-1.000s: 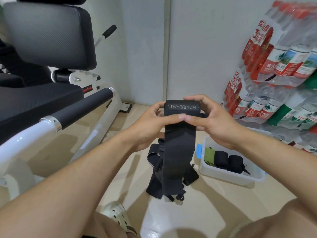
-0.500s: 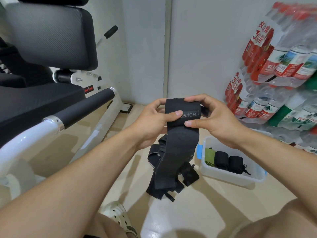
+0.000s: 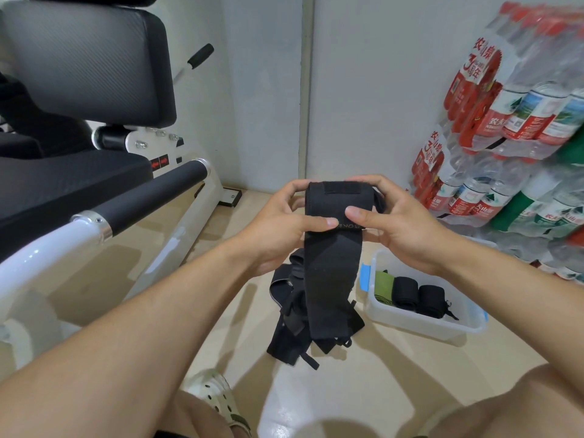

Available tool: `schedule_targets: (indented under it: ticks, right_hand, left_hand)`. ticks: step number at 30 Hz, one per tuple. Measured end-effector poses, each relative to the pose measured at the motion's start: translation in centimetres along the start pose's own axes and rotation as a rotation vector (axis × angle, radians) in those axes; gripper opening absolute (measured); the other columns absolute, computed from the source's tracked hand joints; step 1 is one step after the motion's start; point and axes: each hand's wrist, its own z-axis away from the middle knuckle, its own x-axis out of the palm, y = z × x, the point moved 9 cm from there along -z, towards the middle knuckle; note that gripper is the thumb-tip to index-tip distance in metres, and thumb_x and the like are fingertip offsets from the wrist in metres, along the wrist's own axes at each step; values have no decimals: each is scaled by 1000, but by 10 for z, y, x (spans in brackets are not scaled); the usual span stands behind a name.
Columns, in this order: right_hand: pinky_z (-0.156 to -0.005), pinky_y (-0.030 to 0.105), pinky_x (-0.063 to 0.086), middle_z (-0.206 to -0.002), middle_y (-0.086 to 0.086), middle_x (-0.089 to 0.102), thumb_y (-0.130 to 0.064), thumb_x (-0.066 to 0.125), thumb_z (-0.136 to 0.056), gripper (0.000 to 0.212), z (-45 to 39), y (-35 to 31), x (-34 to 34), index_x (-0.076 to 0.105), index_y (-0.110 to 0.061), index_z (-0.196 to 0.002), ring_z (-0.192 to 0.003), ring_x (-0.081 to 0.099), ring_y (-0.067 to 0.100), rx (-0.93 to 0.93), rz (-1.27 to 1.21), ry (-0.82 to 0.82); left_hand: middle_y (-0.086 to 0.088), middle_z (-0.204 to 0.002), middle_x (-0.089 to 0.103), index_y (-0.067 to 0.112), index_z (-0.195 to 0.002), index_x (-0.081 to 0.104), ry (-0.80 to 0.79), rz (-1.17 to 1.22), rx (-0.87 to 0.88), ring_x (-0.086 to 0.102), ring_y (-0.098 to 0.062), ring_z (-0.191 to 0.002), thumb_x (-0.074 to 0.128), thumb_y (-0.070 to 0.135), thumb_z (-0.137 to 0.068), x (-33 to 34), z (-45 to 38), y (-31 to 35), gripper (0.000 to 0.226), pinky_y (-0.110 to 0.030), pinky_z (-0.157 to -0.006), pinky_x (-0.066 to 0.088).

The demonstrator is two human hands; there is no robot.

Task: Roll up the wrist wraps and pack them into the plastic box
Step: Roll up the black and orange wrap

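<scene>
A long black wrist wrap hangs in front of me, its top end folded over into the start of a roll with a velcro patch showing. My left hand grips the roll's left side, thumb pressed on its front. My right hand grips the right side, thumb on the printed label. On the floor beneath lies a heap of loose black wraps. To the right stands the clear plastic box, holding one green roll and two black rolls.
A gym machine with a black padded seat and a white frame fills the left side. Shrink-wrapped packs of water bottles are stacked along the right wall. My sandalled foot and knees are at the bottom edge.
The wrap's top has been rolled further toward me: the label has turned from the front face down under my thumbs, and the velcro patch now faces up. The hanging tail is shorter.
</scene>
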Motion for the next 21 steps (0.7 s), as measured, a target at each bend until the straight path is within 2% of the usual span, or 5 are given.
schedule_targets:
  ticks: [6, 8, 13, 17, 21]
  right_hand:
    - [-90, 37, 61, -123, 2, 65, -5, 76, -81, 51, -2, -7, 1, 59, -18, -127, -104, 73, 20, -97, 73, 35]
    - [-91, 32, 59, -122, 1, 65, 2, 76, -82, 49, -3, -7, 2, 60, -18, -125, -102, 71, 16, -132, 135, 36]
    - [-90, 28, 58, -123, 1, 67, 4, 78, -81, 52, -4, -7, 6, 61, -19, -123, -108, 69, 13, -154, 200, 17]
    - [-93, 34, 59, -127, -1, 67, -18, 79, -76, 59, -4, -8, 5, 60, -22, -131, -112, 70, 19, -112, 142, -7]
    - [-92, 42, 60, -136, 7, 64, -25, 74, -80, 61, -5, 0, 4, 56, -19, -138, -116, 70, 24, -32, 54, -29]
  left_hand:
    - [-4, -124, 72, 15, -135, 59, -5, 16, -132, 71, -25, -111, 70, 38, -92, -1, 2, -8, 50, -44, -89, 60]
    - [-5, -122, 73, 16, -133, 62, 3, -13, -155, 72, -26, -110, 67, 44, -94, 0, 3, -12, 49, -47, -92, 59]
    - [-12, -122, 73, 9, -132, 62, 25, 58, -137, 70, -31, -112, 69, 24, -95, -3, 2, -9, 40, -49, -98, 56]
    - [-15, -123, 71, 4, -131, 58, 33, 106, -103, 70, -32, -112, 71, 10, -92, -5, 1, -4, 42, -47, -97, 57]
    - [-16, -127, 69, 3, -132, 55, 42, 86, -65, 68, -34, -115, 70, 1, -90, -7, 1, 0, 45, -49, -99, 55]
